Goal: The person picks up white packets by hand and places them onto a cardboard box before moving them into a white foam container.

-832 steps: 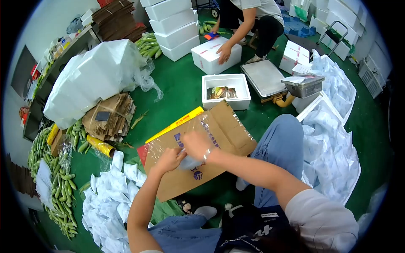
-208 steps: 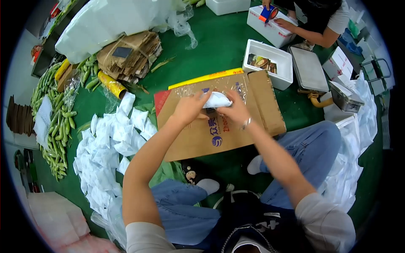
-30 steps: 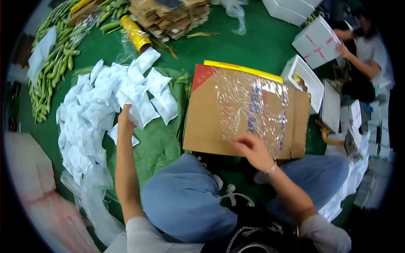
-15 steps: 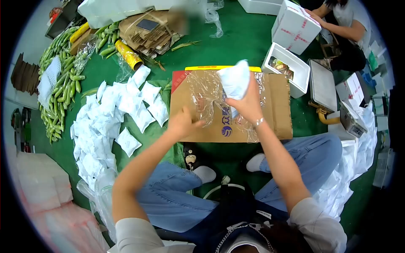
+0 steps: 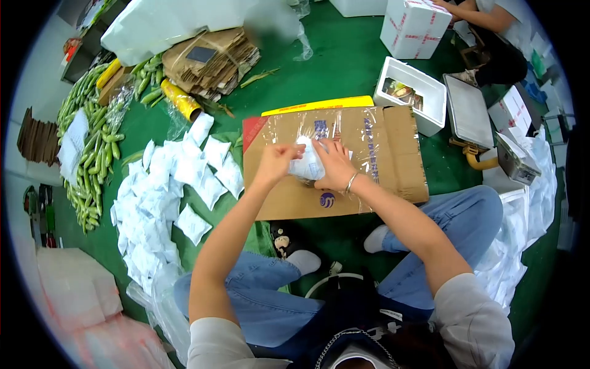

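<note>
A white pouch (image 5: 309,167) with faint print is between my hands, low over a flattened cardboard box (image 5: 276,203) with blue lettering and shiny clear film on it. My right hand (image 5: 337,166) is curled around the pouch's right side. At its upper left edge, the fingers of my left hand (image 5: 279,160) are closed in a pinch. A yellow-edged board (image 5: 326,103) shows from under the cardboard's far side. To the left, many similar white pouches (image 5: 147,215) lie heaped, with one single pouch (image 5: 193,224) nearer to me.
Green vegetables (image 5: 92,166) are piled at far left, beside a tied stack of flat cardboard (image 5: 212,61). An open foam box (image 5: 433,101) and a platform scale (image 5: 470,114) stand at right. Farther back, a person (image 5: 491,24) holds a white taped box (image 5: 418,27).
My right hand has lowered the pouch toward the cardboard, moving left and nearer me. My left hand has moved up and right to the pouch and pinches its edge.
</note>
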{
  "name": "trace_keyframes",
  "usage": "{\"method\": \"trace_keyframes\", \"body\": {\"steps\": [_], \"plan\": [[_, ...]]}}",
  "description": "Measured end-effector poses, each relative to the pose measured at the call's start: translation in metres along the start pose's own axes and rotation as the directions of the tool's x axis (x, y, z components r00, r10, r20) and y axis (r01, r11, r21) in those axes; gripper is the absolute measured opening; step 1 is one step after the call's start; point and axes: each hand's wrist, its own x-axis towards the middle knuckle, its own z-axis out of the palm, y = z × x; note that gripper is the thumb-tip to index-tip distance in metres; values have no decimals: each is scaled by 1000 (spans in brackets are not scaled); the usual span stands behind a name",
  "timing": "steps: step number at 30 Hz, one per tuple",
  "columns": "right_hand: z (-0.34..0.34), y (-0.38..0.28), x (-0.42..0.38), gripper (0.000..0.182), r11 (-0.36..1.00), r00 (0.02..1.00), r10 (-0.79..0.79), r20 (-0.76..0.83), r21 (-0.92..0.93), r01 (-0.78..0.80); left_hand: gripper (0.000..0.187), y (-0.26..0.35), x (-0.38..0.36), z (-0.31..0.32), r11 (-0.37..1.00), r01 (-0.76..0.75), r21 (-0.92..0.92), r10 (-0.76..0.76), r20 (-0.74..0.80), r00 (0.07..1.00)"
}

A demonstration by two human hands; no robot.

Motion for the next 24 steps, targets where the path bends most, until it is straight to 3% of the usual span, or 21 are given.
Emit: {"method": "trace_keyframes", "body": {"steps": [1,2,3,4,6,8,9,10,11,12,13,15,16,18,20,22,24], "plan": [[-3,11,9,106,999,999,-32,29,41,31,18,-10,7,3,896,-249,368,219,122,968],[-8,22,18,106,999,999,-22,23,31,22,29,-19,12,6,604,-477,638,367,309,878],[-16,31,28,105,986,992,-98,84,147,85,53,-14,8,8,304,-539,786,329,444,833],[-22,37,34,105,954,974,-180,135,267,139,53,-7,11,10,303,-550,778,328,457,827],[-25,42,31,105,960,975,-152,160,259,107,74,3,14,10,-5,-651,759,210,637,742],[-18,37,16,97,824,999,44,16,565,-46,85,14,20,9,-39,-657,753,120,657,745],[-9,28,3,97,828,999,46,8,560,-43,96,18,25,8,-79,-660,747,33,664,747],[9,15,-20,95,884,949,239,-208,451,-124,96,19,28,8,-84,-666,741,41,670,741],[25,2,-42,95,905,818,380,-431,356,-233,97,18,32,9,-164,-657,736,10,667,745],[30,-12,-64,93,950,789,310,-531,192,-244,98,17,35,10,-240,-647,724,-23,662,749],[24,-31,-85,69,930,776,345,-527,80,-359,98,18,36,10,-240,-654,718,-23,669,743],[37,0,-119,36,961,781,176,-599,-66,-267,90,19,33,9,-207,-676,707,7,692,722],[36,22,-131,19,966,746,223,-627,40,-254,90,22,32,10,-210,-684,698,4,700,714],[-6,29,-132,16,954,622,274,-733,126,-273,80,25,27,16,-181,-645,742,-38,650,759],[-46,34,-102,14,894,532,446,-719,388,-225,75,32,15,28,-189,-634,750,-34,640,768],[-98,15,-63,14,799,589,547,-594,580,-157,71,37,-4,40,-198,-620,759,-42,625,780],[-103,18,-27,11,926,727,334,-600,352,-135,66,39,-21,52,3,-621,784,-14,621,784]]}}
